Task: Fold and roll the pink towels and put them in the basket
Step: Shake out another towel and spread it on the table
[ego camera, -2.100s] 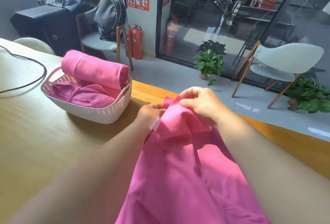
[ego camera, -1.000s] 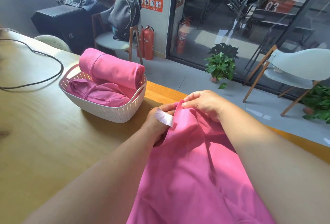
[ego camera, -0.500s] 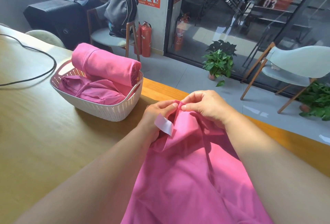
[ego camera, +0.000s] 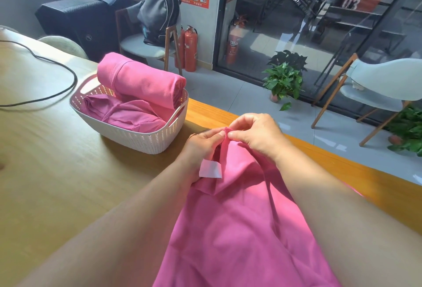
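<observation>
Right at the table's far edge, both hands meet on one corner of a loose pink towel of smooth, matte cloth [ego camera: 239, 229]. Left hand [ego camera: 202, 147] has its thumb and fingers curled, the grip pinching the bunched corner from the left; right hand [ego camera: 255, 136] pinches the same peak from the right, thumb and forefinger pressed together on the fabric, the other fingers arched above. Fingertips of the two hands are almost touching. From that peak the towel falls toward the camera in soft folds, one long crease running down its middle, and it spreads wide between the forearms. A small white rectangular fabric label [ego camera: 210, 169] sticks out from the towel's edge just below the left hand.

Over to the left, near the hands but apart from them, sits a pale oval plastic basket with a perforated woven-look wall and cut-out handles [ego camera: 137, 137]. Inside it, a tightly rolled pink towel [ego camera: 141, 82] lies across the top, one end resting on the rim at the right. Beneath it, a darker pink folded towel with stitched seams [ego camera: 127, 115] fills the bottom.

All this rests on a light wooden table with a fine grain [ego camera: 57, 161], and a thin black cable [ego camera: 57, 65] loops over its left part.
</observation>
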{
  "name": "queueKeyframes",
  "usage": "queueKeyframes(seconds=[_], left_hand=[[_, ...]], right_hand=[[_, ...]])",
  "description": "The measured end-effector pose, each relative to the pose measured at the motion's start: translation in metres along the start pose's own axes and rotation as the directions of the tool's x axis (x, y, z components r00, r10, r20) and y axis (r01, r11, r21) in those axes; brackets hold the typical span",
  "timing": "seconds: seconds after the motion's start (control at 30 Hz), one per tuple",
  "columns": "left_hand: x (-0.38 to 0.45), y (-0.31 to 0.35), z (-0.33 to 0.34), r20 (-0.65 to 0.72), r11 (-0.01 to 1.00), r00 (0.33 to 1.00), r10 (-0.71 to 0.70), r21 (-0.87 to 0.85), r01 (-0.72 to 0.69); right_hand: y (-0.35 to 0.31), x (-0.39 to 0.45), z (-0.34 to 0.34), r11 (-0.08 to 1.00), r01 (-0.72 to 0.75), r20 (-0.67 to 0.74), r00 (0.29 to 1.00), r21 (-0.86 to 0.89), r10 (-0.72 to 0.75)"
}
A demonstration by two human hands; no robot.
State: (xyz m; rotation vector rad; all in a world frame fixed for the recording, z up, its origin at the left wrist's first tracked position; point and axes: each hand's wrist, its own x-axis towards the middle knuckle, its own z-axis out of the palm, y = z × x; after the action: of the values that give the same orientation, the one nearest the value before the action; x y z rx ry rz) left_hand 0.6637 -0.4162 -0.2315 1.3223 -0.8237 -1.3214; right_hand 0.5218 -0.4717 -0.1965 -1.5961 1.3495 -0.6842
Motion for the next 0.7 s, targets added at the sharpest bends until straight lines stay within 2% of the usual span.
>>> queueKeyframes(seconds=[0.13,0.27,0.33,0.4,0.47,0.53,0.67,0.7], left_hand=[[0.0,0.002,-0.002,0.015,1.0,1.0,-0.014,0.027,0.013],[-0.007,0.007,-0.001,0.029,0.991,0.997,-0.074,-0.107,0.076],[-0.014,0.008,0.0,-0.04,0.999,0.999,-0.038,-0.01,0.037],[-0.027,0.009,-0.002,-0.103,0.976,0.993,0.057,0.216,-0.034],[-0.043,0.009,-0.006,-0.043,0.877,0.97,0.239,0.439,-0.197],[-0.056,0.008,-0.009,0.05,0.756,0.942,0.332,0.583,-0.298],[-0.066,-0.003,-0.018,0.076,0.408,0.917,0.393,0.879,-0.248],[-0.068,-0.006,-0.021,0.075,0.389,0.919,0.387,0.891,-0.236]], right_hand=[[-0.001,0.002,0.003,1.0,-0.024,0.005,1.0,0.005,0.024],[-0.004,0.007,-0.003,0.982,0.011,-0.041,0.999,-0.187,-0.019],[-0.009,0.012,-0.011,0.968,0.014,-0.086,0.996,-0.251,-0.037],[-0.016,0.016,-0.019,0.97,0.004,-0.107,0.994,-0.243,-0.031],[-0.02,0.019,-0.023,0.978,-0.016,-0.119,0.993,-0.209,-0.009],[-0.023,0.02,-0.023,0.98,-0.034,-0.124,0.992,-0.195,0.01],[-0.018,0.02,-0.014,0.974,-0.06,-0.126,0.991,-0.216,0.033],[-0.016,0.02,-0.011,0.972,-0.065,-0.127,0.991,-0.225,0.037]])
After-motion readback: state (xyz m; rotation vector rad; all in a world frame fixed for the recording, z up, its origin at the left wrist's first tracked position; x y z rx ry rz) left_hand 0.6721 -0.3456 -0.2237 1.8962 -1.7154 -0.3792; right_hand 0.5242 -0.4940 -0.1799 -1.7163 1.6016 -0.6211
